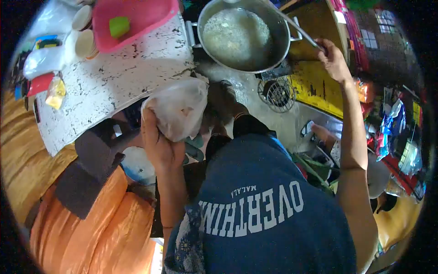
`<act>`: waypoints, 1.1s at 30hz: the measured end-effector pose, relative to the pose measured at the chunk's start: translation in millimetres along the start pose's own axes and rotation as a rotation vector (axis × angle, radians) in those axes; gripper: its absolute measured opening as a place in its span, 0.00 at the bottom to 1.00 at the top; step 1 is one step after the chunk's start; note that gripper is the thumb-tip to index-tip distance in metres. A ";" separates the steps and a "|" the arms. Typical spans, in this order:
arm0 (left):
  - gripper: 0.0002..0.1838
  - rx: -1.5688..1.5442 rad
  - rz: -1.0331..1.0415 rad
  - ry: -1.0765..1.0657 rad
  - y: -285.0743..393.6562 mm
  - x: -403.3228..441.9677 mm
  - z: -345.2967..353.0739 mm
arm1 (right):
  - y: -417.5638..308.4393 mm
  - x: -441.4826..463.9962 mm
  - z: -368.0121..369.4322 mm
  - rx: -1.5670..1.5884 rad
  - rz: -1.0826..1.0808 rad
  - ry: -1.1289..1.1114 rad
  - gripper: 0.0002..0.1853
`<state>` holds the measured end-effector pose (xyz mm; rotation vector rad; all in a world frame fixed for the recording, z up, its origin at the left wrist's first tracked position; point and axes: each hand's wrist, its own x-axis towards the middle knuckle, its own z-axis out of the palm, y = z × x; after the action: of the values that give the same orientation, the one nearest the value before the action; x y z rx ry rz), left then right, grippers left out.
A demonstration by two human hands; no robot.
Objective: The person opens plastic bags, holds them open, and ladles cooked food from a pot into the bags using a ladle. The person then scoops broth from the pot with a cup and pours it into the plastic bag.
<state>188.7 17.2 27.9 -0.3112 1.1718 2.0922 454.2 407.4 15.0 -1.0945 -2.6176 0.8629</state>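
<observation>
Wide-angle view; corners black, outer edges bowed. Light: uneven; white desk (137, 68) bright, dark blue shirt (273, 166) dim. Glare: pale sheen on floor (248, 102), highlights on plastic bag (185, 107). Definition: soft, grainy at dark margins.

The bench (132, 68) had white paint, chipped all over into dark specks and patches. A pink basin (150, 20) stood on its far part. Just left of that stood pale cups (85, 44). Near the left edge lay a clear plastic bag (44, 61) and a small packet (55, 92) with yellow contents.
</observation>
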 end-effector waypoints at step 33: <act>0.23 0.134 -0.125 0.023 -62.9 5.0 0.9 | 244.9 67.6 249.5 -0.565 -0.775 -0.364 0.17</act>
<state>228.1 41.6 -15.0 -0.3380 1.2667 1.8969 460.0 481.0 -333.4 0.1056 -3.2735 0.1518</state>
